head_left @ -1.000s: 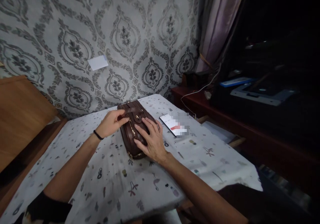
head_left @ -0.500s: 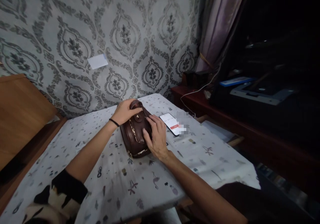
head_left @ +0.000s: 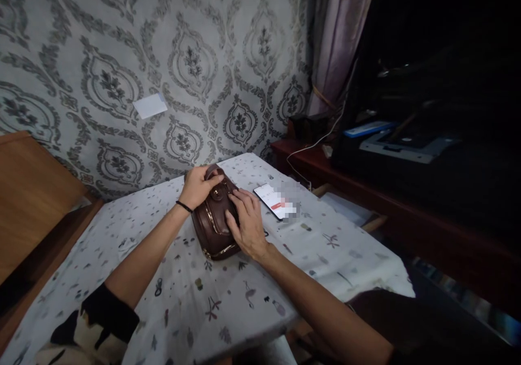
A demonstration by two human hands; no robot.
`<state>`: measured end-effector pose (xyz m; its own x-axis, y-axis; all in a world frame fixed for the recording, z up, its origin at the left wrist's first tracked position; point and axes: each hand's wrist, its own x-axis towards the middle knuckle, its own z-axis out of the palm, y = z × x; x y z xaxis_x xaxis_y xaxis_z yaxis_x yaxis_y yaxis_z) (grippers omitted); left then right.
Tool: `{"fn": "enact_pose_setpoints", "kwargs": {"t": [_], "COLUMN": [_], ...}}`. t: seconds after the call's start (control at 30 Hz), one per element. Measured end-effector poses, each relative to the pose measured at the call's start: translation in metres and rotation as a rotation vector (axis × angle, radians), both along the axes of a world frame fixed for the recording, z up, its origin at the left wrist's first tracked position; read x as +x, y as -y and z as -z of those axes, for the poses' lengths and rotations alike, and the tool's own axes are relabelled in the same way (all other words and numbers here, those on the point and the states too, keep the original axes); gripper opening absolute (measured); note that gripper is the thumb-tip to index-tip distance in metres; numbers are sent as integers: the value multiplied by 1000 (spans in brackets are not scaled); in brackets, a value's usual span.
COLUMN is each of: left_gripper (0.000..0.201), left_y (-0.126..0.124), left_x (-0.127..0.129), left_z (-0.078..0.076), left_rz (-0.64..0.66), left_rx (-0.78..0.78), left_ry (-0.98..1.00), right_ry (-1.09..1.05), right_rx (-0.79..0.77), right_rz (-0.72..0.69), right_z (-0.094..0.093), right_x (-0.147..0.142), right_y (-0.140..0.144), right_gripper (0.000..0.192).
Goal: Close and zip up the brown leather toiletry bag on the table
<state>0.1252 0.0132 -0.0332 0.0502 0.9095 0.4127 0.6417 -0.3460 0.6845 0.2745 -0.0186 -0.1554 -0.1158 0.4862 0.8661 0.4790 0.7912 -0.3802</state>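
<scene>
The tabletop [head_left: 228,305], draped in a pale cloth scattered with little printed figures, fills the lower middle of the view, its far edge close against the patterned wall [head_left: 122,55]. A dark wooden sideboard [head_left: 386,202] runs along beyond the right edge. On to the bag [head_left: 211,226]: brown, glossy, leather-look, gold zips along its side and a gold stud near the top, lying near the far edge, roughly centred. What's new? A second ago the left hand [head_left: 199,186] was down at the flap on the bag's left side; now it's up and over the far end, fingers curled around the top, gripping it. The right hand [head_left: 246,224] has slid a touch further up too, fingers spread flat and pressing on the bag's right side. So both hands now bracket the upper end, and the bag looks steadied, not lifted. Just beside it to the right, a phone [head_left: 269,197] lies with its screen lit. Smallest: a black band [head_left: 184,206] on the left wrist.
</scene>
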Motion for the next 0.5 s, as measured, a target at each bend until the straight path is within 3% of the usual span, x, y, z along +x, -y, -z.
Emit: {"fn": "enact_pose_setpoints", "kwargs": {"t": [0.2,0.33,0.5], "left_gripper": [27,27,31], "left_y": [14,18,33], "left_x": [5,2,-20], "left_z": [-7,-12,-15], "left_rz": [152,183,98], "left_rx": [-34,-42,11], "left_ry": [-89,-48,-123], "right_ry": [14,28,80], "right_rx": [15,44,113], "right_rz": [25,57,52], "right_z": [0,0,-1], "right_x": [0,0,-1], "right_y": [-1,3,10], "right_gripper": [39,38,42]}}
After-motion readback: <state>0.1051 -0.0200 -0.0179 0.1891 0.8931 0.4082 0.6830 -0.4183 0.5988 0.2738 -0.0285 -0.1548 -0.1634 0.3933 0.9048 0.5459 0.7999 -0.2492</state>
